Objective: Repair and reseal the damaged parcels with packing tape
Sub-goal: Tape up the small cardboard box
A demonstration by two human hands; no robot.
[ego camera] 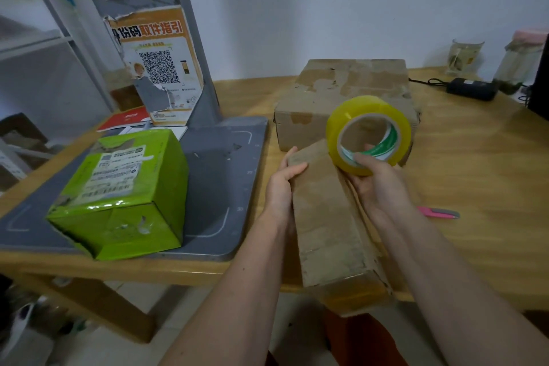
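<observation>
A long, narrow brown cardboard parcel (326,217) lies lengthwise toward me on the wooden table (475,172), its near end hanging over the edge with yellowish tape on it. My left hand (282,184) grips the parcel's left side near its far end. My right hand (377,178) holds a roll of yellow packing tape (370,134) by its core, against the parcel's far right top. A bigger, worn brown box (341,98) stands behind. A green parcel (121,193) with a torn label sits at left.
The green parcel rests on a grey scale platform (225,175) with a post carrying a QR poster (160,68). A pink-handled cutter (439,212) lies right of my right arm. Two jars (463,56), a black adapter (472,89) and cables are at the back right.
</observation>
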